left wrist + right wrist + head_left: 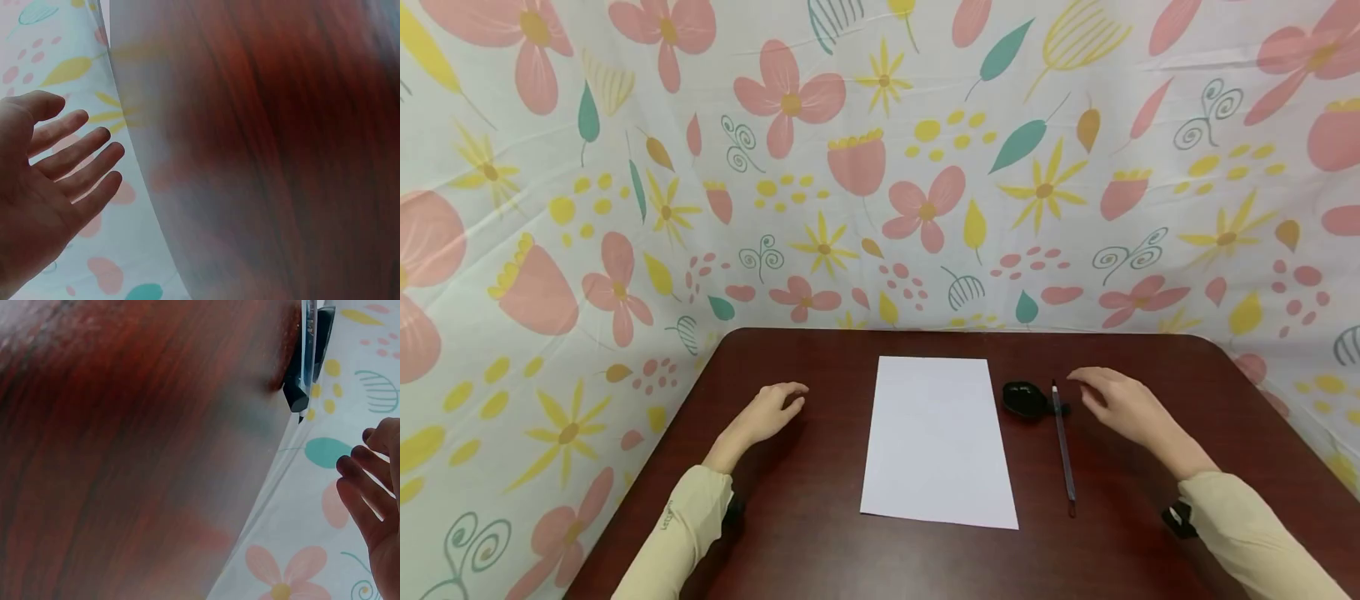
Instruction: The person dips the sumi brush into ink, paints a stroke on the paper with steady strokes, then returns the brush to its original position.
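Flanking white paper (938, 442), left hand (766, 414) loosely spread, right hand (1123, 404) likewise, angled inward beside the brush (1063, 442)

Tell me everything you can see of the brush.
The brush is slim, with a dark pointed tip at its far end, a pale band behind that, a greyish, translucent-looking handle and a loop at its near end. It lies right of the paper, its front part across the stub of the black dish. The right hand is beside it, not touching.
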The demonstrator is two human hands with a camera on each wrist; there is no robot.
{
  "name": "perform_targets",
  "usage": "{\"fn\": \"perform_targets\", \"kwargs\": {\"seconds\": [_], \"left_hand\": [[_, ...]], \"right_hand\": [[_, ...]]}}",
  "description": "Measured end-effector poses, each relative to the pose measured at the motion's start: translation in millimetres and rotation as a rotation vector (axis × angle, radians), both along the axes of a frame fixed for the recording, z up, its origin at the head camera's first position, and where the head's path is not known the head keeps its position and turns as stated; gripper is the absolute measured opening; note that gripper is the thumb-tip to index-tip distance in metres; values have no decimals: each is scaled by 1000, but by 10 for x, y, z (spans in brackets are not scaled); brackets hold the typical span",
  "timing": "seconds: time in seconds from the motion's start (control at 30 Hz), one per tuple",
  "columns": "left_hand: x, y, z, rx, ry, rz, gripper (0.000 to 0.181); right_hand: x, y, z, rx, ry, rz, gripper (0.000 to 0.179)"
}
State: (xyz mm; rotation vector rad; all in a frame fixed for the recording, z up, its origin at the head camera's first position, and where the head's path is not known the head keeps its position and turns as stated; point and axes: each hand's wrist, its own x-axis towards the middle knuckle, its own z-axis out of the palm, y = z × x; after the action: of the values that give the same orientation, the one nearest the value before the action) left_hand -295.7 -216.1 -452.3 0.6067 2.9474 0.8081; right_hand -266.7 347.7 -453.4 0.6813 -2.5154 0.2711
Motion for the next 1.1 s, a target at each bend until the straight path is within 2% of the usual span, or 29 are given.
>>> {"fn": "perform_targets", "kwargs": {"seconds": [0.3,0.43,0.63,0.87,0.97,1.1], "left_hand": [[23,111,-69,-46,-6,11,32],[33,150,-104,-46,14,-16,30],[79,214,-91,-29,12,-62,29],[117,252,-123,-69,10,-76,30],[137,272,-130,-69,5,-102,30],[160,306,-123,-66,9,-142,31]], "right_hand": [[11,-25,-59,20,39,68,28],[10,-21,-65,37,16,73,26],[38,-46,-38,61,-32,81,28],[55,-100,-21,76,-69,108,27],[74,-115,-24,91,-93,112,27],[81,-133,-29,102,-80,123,29]]}}
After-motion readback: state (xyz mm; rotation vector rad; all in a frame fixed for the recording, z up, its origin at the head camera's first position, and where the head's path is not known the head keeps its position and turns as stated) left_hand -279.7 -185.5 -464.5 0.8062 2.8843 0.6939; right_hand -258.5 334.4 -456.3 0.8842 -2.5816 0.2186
